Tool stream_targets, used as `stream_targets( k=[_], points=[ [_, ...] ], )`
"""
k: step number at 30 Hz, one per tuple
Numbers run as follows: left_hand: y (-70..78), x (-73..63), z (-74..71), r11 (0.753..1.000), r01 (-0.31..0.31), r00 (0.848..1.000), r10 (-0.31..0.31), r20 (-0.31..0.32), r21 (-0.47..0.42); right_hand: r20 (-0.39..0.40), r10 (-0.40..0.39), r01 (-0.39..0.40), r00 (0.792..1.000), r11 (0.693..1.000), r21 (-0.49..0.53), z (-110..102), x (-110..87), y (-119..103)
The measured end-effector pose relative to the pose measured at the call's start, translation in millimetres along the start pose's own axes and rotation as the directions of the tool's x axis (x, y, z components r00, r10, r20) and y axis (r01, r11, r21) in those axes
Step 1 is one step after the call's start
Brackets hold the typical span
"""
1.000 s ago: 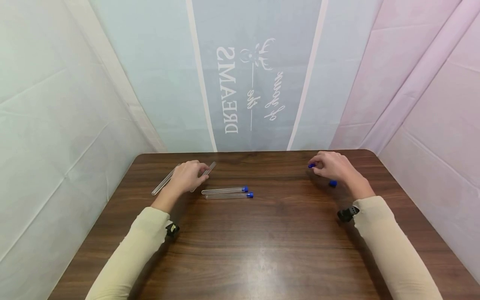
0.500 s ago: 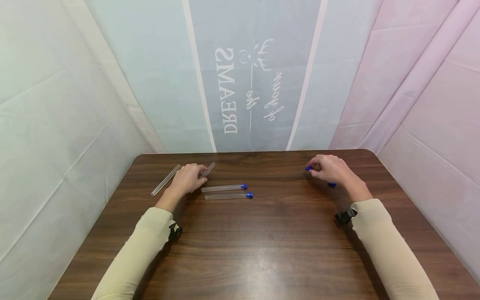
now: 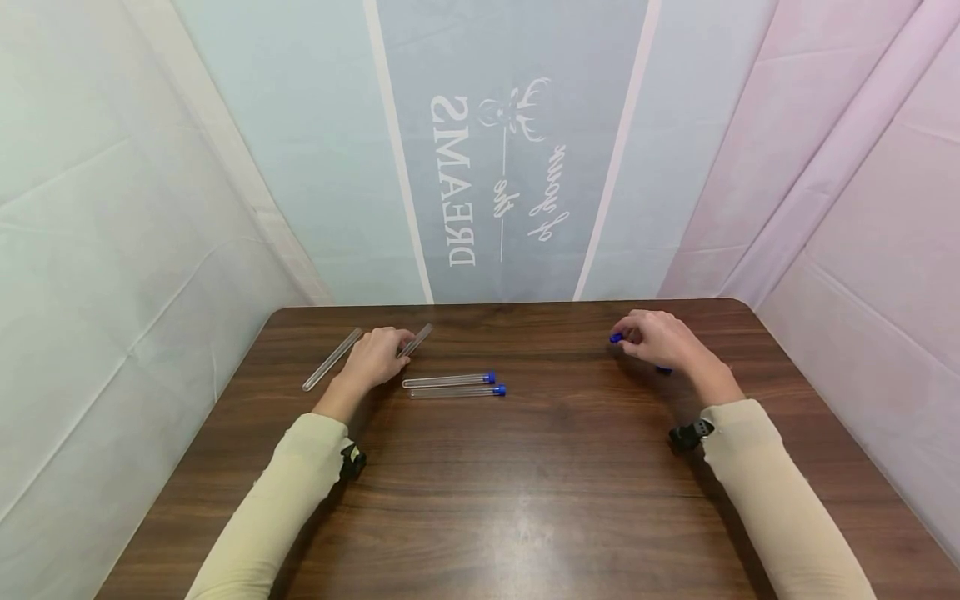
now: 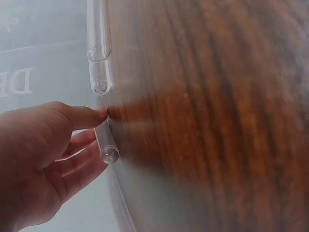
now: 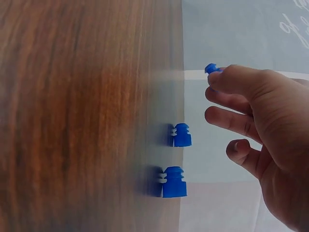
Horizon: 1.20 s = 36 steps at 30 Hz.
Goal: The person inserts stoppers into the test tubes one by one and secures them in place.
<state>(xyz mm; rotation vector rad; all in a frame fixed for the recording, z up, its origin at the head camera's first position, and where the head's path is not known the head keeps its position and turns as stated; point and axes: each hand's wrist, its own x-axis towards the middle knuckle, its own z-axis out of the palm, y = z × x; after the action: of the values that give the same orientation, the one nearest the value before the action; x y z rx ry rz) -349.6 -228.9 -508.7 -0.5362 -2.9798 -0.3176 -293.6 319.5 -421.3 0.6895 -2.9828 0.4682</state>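
1 clear, unstoppered test tube [image 3: 420, 337] sits pinched in the left hand [image 3: 372, 357]; the right hand [image 3: 662, 337] pinches a blue stopper [image 5: 211, 69]. A slack left grip could let the round tube roll into the 2 stoppered test tubes [image 3: 446, 382] just beside that hand.

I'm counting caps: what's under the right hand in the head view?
One blue cap partly shows; the right hand covers the rest there. The right wrist view shows two loose caps on the table, besides the pinched cap.
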Motion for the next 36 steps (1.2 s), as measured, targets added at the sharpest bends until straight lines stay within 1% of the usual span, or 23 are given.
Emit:
stream_targets(
  k=[9,17,21,23,25,29,30,32,33,35,36],
  points=[
    [0.5,-1.0,-1.4,1.000,-0.008,1.000,0.008,-0.005,0.003,-0.012,-0.028,0.028,1.000,0.999,-0.017,1,0.0,0],
    [-2.4,-0.8,-0.5,1.000,-0.015,1.000,0.015,-0.017,0.004,-0.038,-0.048,0.047,0.998,0.998,-0.032,1,2.0,1],
    [-4.0,-1.8,-3.1,1.000,-0.008,1.000,0.008,-0.013,-0.022,-0.043,-0.038,0.037,0.998,0.999,-0.036,-2,3.0,1],
    [-6.9,-2.7,-4.7,0.999,-0.018,1.000,0.017,-0.020,-0.039,-0.047,-0.028,0.026,0.999,0.999,-0.038,-4,3.5,0],
    [6.4,-10.1,-21.8,0.998,-0.005,1.000,0.004,-0.011,-0.055,-0.047,-0.019,0.017,0.999,0.999,-0.043,-8,4.3,-1],
    [37.3,-25.4,-59.6,0.997,0.009,1.000,-0.008,0.017,-0.073,-0.037,-0.001,0.000,0.999,0.999,-0.052,-15,5.0,-2],
    [48.9,-29.6,-70.2,0.997,0.023,0.999,-0.021,0.026,-0.069,-0.035,0.001,-0.003,0.999,0.999,-0.055,-17,5.1,-2],
    [50.1,-29.7,-73.8,0.998,0.010,1.000,-0.009,0.019,-0.060,-0.040,0.002,-0.005,0.999,0.998,-0.059,-21,5.0,-3],
    [47.5,-27.8,-72.8,0.999,0.004,1.000,-0.003,0.016,-0.054,-0.043,0.001,-0.004,0.999,0.998,-0.064,-22,5.2,-3],
    [35.0,-21.5,-61.8,1.000,-0.012,1.000,0.011,-0.025,-0.028,-0.054,-0.010,0.006,0.998,0.997,-0.075,-25,5.8,-4],
    [28.7,-17.9,-56.7,1.000,-0.015,0.999,0.015,-0.033,-0.020,-0.060,-0.018,0.014,0.998,0.997,-0.080,-26,6.3,-4]
  ],
)
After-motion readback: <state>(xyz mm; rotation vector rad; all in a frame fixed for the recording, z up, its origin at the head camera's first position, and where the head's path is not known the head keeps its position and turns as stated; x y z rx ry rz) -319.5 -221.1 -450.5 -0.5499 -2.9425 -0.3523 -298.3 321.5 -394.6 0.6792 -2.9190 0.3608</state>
